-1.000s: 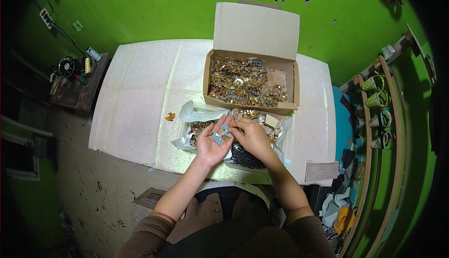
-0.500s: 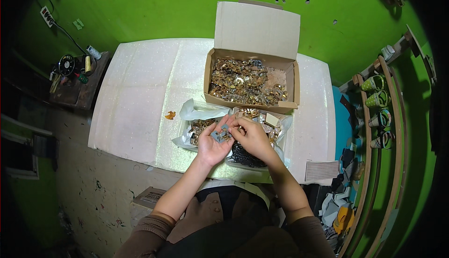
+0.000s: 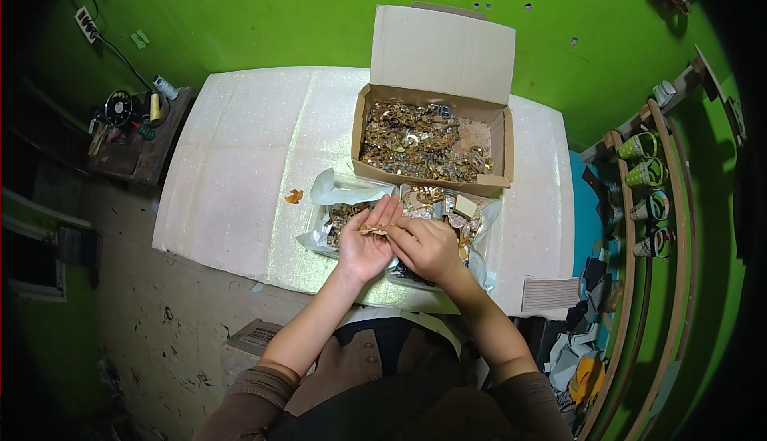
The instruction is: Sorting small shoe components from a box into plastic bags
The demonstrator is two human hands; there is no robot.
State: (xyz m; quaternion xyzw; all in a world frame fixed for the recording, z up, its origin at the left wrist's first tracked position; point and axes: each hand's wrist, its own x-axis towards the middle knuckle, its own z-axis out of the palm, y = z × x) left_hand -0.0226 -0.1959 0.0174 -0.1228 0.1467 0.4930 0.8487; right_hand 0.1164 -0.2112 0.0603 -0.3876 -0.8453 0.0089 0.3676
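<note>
My left hand is palm up, fingers stretched out, with a small gold-coloured metal piece lying across it. My right hand reaches in from the right, its fingers closed together at the right end of that piece; exactly what the fingertips grip is hidden. Both hands are over two clear trays lined with pale paper. The left tray holds small brownish metal parts. In the right tray are gold pieces, a cream block and dark pieces, partly covered by my right hand.
Behind the trays an open cardboard box is heaped with small metal parts. An orange-brown scrap lies on the pale table. A striped card sits at the front right. Sandals hang from a wooden rack.
The grey-blue patch with small gold bits in my left palm no longer shows; a gold-coloured piece lies there now. My right hand has lowered slightly, its fingers still at the palm.
</note>
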